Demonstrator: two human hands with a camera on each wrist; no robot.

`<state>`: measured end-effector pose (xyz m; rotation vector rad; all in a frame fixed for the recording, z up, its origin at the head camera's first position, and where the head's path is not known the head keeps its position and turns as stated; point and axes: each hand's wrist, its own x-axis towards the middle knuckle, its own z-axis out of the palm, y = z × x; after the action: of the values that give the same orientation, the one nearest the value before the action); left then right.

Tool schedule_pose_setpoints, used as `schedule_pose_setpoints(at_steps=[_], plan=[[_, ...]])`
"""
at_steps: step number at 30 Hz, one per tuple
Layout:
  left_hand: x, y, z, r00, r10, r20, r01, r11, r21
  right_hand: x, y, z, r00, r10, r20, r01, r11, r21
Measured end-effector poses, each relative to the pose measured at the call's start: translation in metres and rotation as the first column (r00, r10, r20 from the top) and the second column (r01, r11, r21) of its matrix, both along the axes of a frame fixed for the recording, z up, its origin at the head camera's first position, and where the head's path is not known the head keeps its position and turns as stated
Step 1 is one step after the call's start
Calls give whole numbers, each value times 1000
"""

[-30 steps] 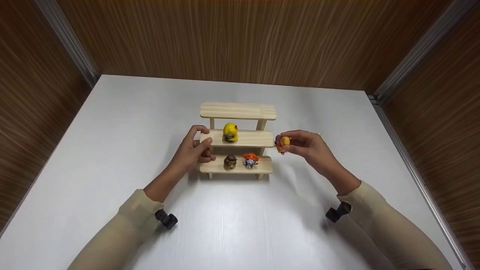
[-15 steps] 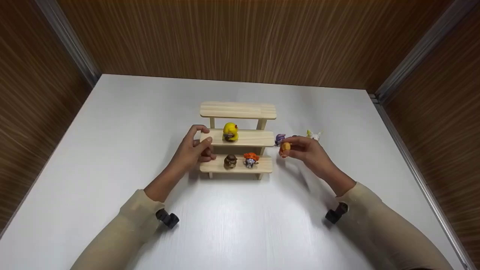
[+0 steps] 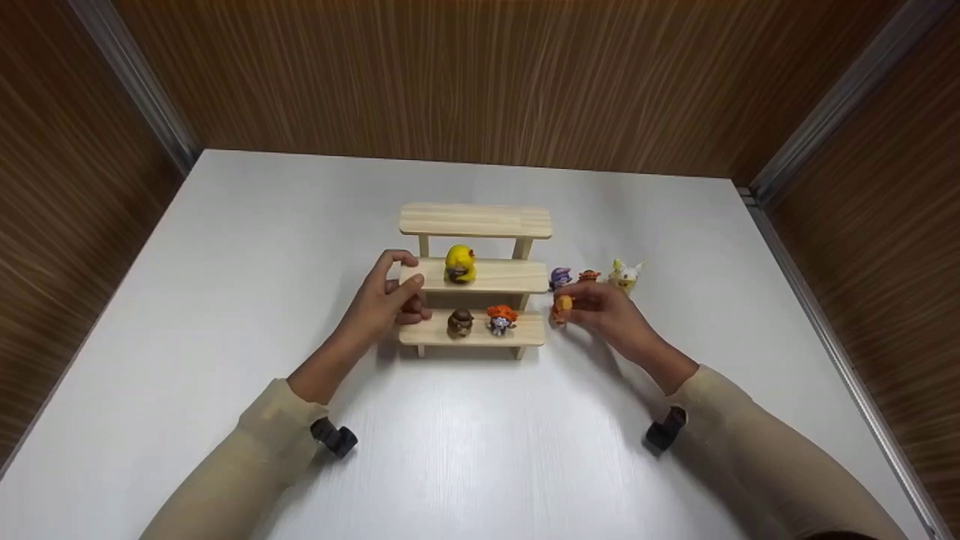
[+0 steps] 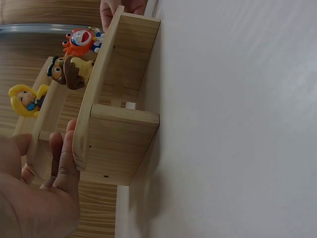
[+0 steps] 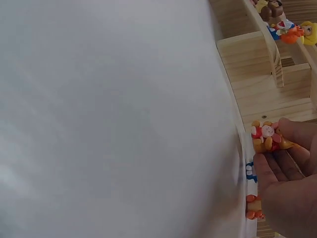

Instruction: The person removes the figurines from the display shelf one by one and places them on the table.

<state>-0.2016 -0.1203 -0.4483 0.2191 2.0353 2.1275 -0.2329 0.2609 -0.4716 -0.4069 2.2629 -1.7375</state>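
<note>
The orange figurine (image 3: 563, 304) is pinched between your right hand's (image 3: 611, 313) thumb and fingers, perhaps for fine control, with the wooden shelf (image 3: 506, 275) just to that hand's left, its far end gripped by your left hand (image 3: 379, 296), likely to steady it.

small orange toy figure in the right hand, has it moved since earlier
Yes: the small orange toy figure in the right hand has moved down the head view, nearer the bottom shelf of the pale wooden stepped stand.
</note>
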Motion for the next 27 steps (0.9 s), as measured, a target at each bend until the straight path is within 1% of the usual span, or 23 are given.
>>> schedule_pose_setpoints(at_steps=[6,15,21,27], plan=[[0,0,1,1000,4,5,-4,1000,-2,2,1,-3,1000,2,22,-2,1000,4],[-1,-1,-1,1000,-9,4,9,1000,2,4,2,-8,999,-7,49,6,1000,23],[-1,-1,-1,1000,-10,2,10,1000,5,4,1,-9,1000,-9,30,8,999,50],[0,0,-1,1000,-12,4,11,1000,27,5,1,-9,999,0,32,-1,999,35]])
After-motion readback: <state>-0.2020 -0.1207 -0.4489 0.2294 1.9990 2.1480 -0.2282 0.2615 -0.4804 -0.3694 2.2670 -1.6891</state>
